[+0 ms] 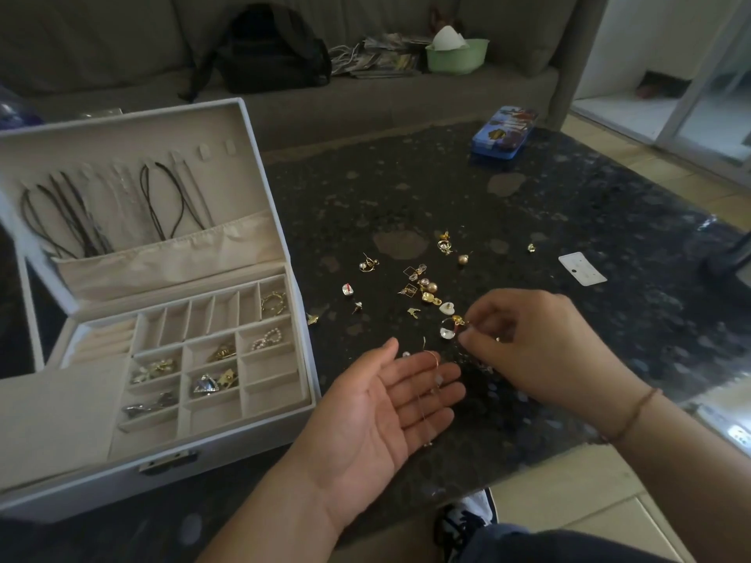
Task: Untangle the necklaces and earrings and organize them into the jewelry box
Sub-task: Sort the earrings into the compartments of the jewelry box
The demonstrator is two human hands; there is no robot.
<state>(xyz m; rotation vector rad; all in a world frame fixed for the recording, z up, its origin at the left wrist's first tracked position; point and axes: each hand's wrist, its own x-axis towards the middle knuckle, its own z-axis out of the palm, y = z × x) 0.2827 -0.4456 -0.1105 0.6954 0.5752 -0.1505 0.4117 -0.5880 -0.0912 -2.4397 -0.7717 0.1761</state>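
I am sorting earrings. My left hand, low in the centre, lies palm up with fingers straight, a thin gold hoop earring resting on them. My right hand pinches a small gold piece beside the scattered gold and pearl earrings. Next, I judge, pairing them and carrying them to the white open jewelry box at left.

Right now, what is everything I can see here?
jewelry box: one, white, open, table's left
necklaces: several, dark cords, hung in lid
loose earrings: many, gold and pearl, table centre
hoop earring: one, gold, on left fingers
tin: one, blue, far side
card: one, white, right
backpack: one, black, sofa
bowl: one, green, sofa
left hand: open, palm up
right hand: pinching an earring
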